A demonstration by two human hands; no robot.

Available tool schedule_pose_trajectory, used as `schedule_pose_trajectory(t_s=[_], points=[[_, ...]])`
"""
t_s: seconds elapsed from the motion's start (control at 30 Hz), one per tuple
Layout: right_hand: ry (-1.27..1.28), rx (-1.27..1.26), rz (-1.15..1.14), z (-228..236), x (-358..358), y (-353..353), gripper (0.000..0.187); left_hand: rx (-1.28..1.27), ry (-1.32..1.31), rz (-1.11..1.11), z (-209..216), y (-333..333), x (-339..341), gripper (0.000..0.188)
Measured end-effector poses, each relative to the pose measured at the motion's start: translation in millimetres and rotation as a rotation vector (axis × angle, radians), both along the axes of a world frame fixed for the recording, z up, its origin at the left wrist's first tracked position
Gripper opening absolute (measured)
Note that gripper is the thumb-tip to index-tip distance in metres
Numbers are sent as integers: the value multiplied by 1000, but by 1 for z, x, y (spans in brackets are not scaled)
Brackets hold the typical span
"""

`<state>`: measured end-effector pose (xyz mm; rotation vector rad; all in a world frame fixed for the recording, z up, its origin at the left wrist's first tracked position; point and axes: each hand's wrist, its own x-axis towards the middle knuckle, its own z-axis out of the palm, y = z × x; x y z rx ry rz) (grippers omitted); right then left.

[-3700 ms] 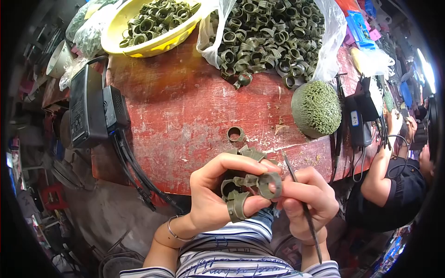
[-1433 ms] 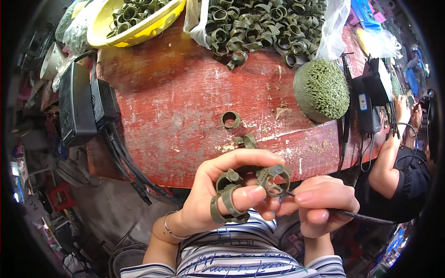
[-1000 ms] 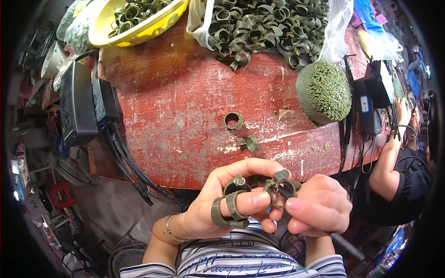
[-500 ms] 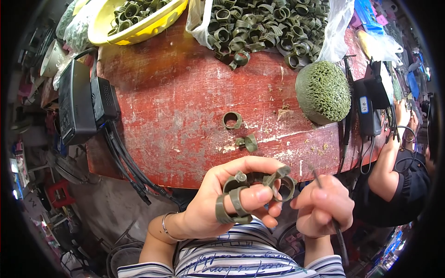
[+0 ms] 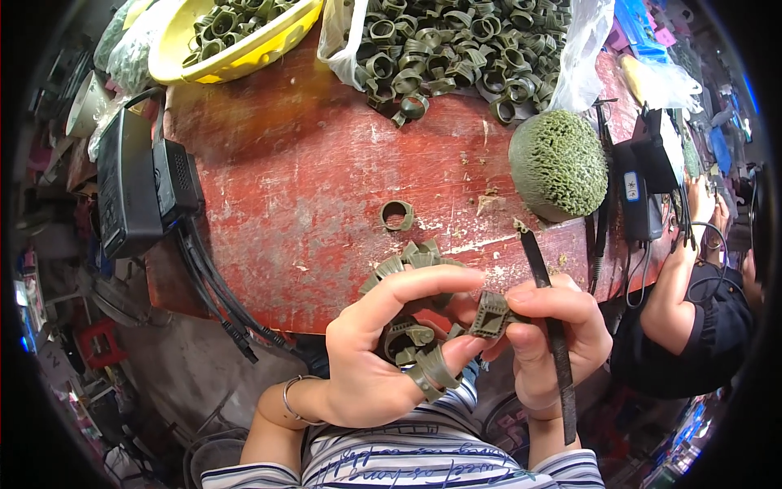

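My left hand (image 5: 366,350) is curled around several dark green wax-like rings (image 5: 410,338); one more ring (image 5: 436,375) sits around its thumb. Between both hands is a ring with a square, dotted top (image 5: 490,314), pinched by my right thumb and forefinger and touched by my left fingers. Also in my right hand (image 5: 570,326) is a long dark flat tool (image 5: 560,367), with a bit of greenish matter at its upper tip. Just beyond my left fingers, more rings (image 5: 419,254) show partly, and a single ring (image 5: 397,215) rests on the red table (image 5: 301,196).
Many green rings (image 5: 456,57) fill a clear plastic bag at the far side, beside a yellow basin (image 5: 236,69) with more. A porous green cylinder (image 5: 562,163) stands right. Black devices (image 5: 130,187) with cables flank the table. Another person's arm (image 5: 676,285) is at right.
My right hand has turned the dark tool more upright, its tip now above the fingers. The square-topped ring has come between both hands' fingertips. My left hand has tilted and shifted slightly left.
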<state>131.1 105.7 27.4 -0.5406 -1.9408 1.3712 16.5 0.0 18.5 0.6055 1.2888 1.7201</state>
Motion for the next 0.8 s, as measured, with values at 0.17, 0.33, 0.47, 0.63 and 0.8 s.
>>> schedule_pose_trajectory(t_s=[0.17, 0.33, 0.47, 0.63, 0.8], points=[[48, -202, -22, 4, -3, -5, 20, 66, 104, 6, -6, 3, -4, 28], [-26, 8, 60, 7, -12, 12, 21, 134, 232, 22, -16, 12, -10, 24], [-136, 299, 10, 10, -31, 41, 21, 66, -762, -38, -21, 6, -16, 19], [-452, 924, -183, -7, -65, 110, 14, 393, -905, -108, -29, 5, -24, 33], [-695, 1112, -108, -18, -81, 125, 13, 380, -856, -174, -24, 3, -34, 48]])
